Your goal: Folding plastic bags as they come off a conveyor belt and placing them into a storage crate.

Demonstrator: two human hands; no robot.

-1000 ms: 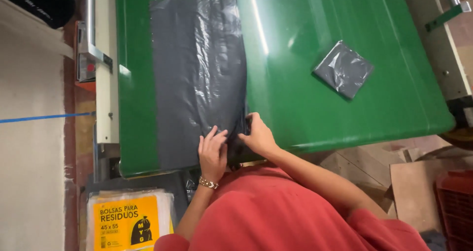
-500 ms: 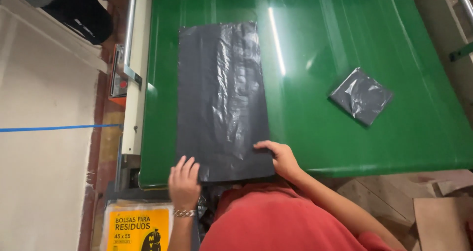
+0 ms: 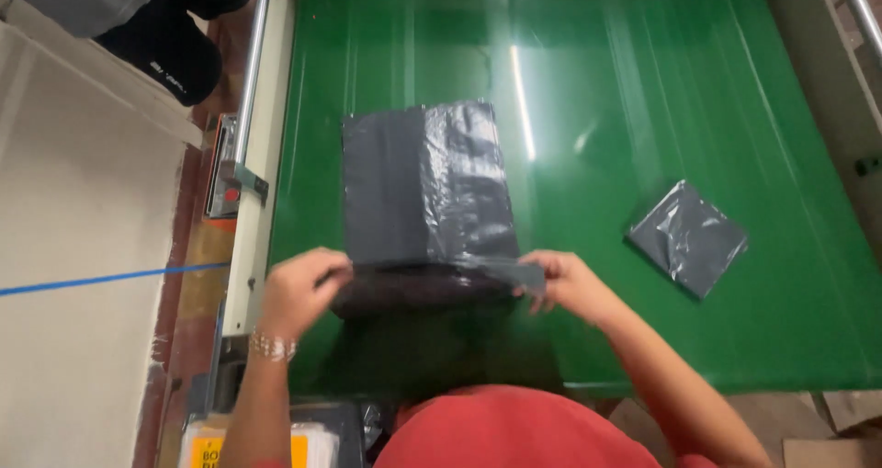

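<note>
A dark grey plastic bag (image 3: 423, 192) lies lengthwise on the green table (image 3: 643, 101), its near end lifted off the surface. My left hand (image 3: 299, 289) grips the bag's near left corner, a bracelet on the wrist. My right hand (image 3: 565, 282) pinches the near right corner. The raised near edge stretches between both hands and casts a shadow on the table below. A second grey bag (image 3: 687, 236), folded into a small square, rests to the right, apart from both hands.
A metal rail and bracket (image 3: 241, 169) run along the table's left edge. A pale panel with a blue tape line (image 3: 83, 280) lies to the left. A yellow-labelled packet (image 3: 207, 450) sits below. Another person's dark shoe (image 3: 179, 45) is at top left.
Both hands have taken the bag's near corners and lifted its near end. The bag now reaches less far up the table. The camera has shifted closer.
</note>
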